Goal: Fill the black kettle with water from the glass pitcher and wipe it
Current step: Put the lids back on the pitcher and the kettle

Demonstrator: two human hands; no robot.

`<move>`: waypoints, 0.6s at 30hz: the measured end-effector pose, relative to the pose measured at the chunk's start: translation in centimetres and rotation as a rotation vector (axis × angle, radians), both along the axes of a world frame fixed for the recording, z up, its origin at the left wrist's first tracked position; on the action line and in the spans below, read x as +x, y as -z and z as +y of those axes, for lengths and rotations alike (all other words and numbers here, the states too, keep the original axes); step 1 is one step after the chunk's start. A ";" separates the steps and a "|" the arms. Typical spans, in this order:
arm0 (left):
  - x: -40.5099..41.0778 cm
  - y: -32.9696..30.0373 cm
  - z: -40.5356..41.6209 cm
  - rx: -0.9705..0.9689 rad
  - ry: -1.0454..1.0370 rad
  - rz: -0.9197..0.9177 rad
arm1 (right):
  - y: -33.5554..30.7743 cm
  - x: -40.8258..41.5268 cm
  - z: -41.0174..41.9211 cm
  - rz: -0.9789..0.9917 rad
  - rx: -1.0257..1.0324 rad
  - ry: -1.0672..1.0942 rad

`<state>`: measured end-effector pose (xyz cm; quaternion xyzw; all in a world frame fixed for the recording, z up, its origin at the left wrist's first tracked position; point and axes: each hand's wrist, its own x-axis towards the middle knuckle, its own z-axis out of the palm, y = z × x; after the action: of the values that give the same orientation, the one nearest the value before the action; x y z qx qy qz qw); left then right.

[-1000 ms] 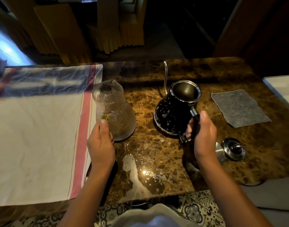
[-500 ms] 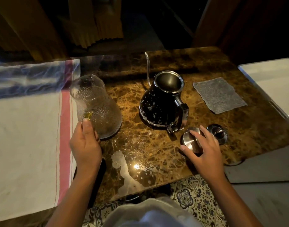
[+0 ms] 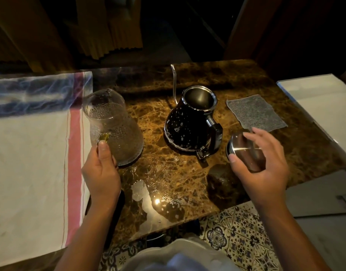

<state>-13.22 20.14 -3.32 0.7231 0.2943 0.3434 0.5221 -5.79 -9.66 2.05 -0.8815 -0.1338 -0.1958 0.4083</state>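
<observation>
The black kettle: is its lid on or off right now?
Off. The kettle stands upright with its round mouth open, and the right hand holds the shiny lid beside it.

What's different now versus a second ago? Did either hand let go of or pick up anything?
The right hand let go of the kettle handle, moved right and toward the person, and picked up the metal lid, now held lifted. The left hand still grips the glass pitcher handle. Kettle, pitcher and grey cloth stayed put on the marble top.
</observation>
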 end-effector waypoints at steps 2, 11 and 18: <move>0.0 0.0 0.0 0.010 -0.001 -0.001 | -1.3 0.2 1.4 -0.040 0.014 -0.091; 0.2 -0.3 0.0 0.031 -0.017 -0.027 | -5.6 2.5 13.9 0.000 0.053 -0.501; 0.1 0.0 0.4 0.050 -0.019 -0.069 | -6.4 4.0 22.2 0.040 -0.053 -0.722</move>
<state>-13.10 20.51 -3.31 0.7209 0.2741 0.3802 0.5104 -1.76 12.59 8.44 -0.7912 -0.4336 -0.0184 0.4309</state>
